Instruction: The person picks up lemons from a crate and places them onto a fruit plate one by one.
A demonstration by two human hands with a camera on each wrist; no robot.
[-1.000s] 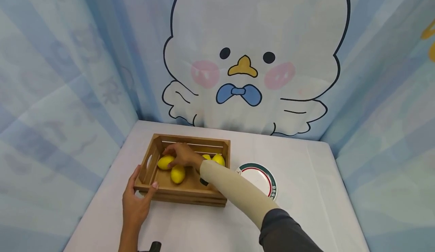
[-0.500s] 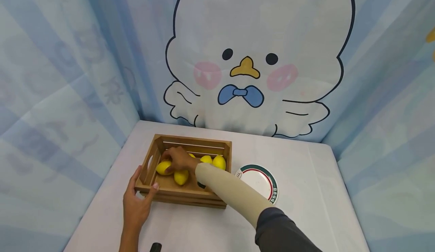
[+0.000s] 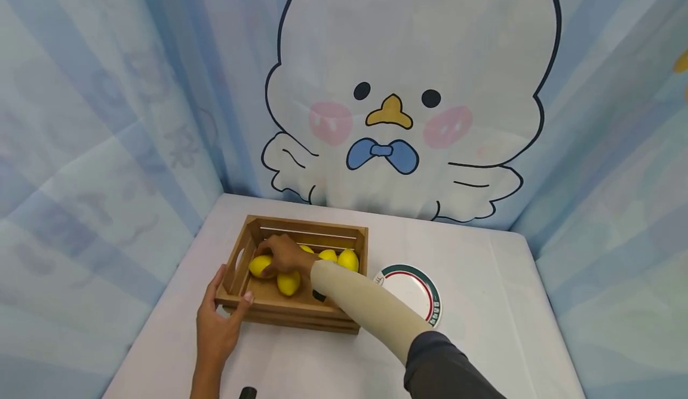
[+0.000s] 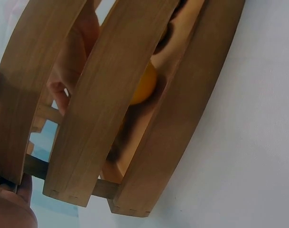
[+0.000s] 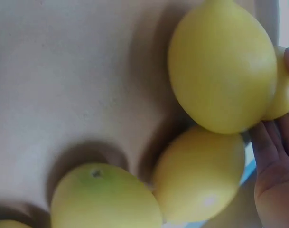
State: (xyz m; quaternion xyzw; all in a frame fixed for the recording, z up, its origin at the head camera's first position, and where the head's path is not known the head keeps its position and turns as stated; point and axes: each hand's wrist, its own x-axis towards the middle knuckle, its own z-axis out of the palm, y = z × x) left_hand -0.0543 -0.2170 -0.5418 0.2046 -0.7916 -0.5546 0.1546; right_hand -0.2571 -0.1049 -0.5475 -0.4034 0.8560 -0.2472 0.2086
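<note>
A slatted wooden crate (image 3: pixel 301 319) rests on the table with several lemons inside. My left hand (image 3: pixel 217 327) grips its front left corner, thumb on the front and fingers along the side. Inside the crate, my right hand (image 3: pixel 287 253) holds the leftmost lemon (image 3: pixel 260 266) between thumb and fingers; the right wrist view shows this lemon (image 5: pixel 283 90) partly behind a nearer one. Just in front of the hand lies another lemon (image 3: pixel 288 284). More lemons (image 3: pixel 348 260) sit along the crate's right and back. In the left wrist view, slats (image 4: pixel 111 95) partly hide the right hand (image 4: pixel 73 61).
A white plate (image 3: pixel 404 291) with a green and red rim lies right of the crate, partly behind the right forearm. White cloth covers the table (image 3: pixel 484 303). Printed curtains (image 3: pixel 408 40) close in the back and sides.
The right hand shifted slightly within the crate, uncovering more of the lemons at the back and right. The front lemon moved slightly right. The left hand kept its grip.
</note>
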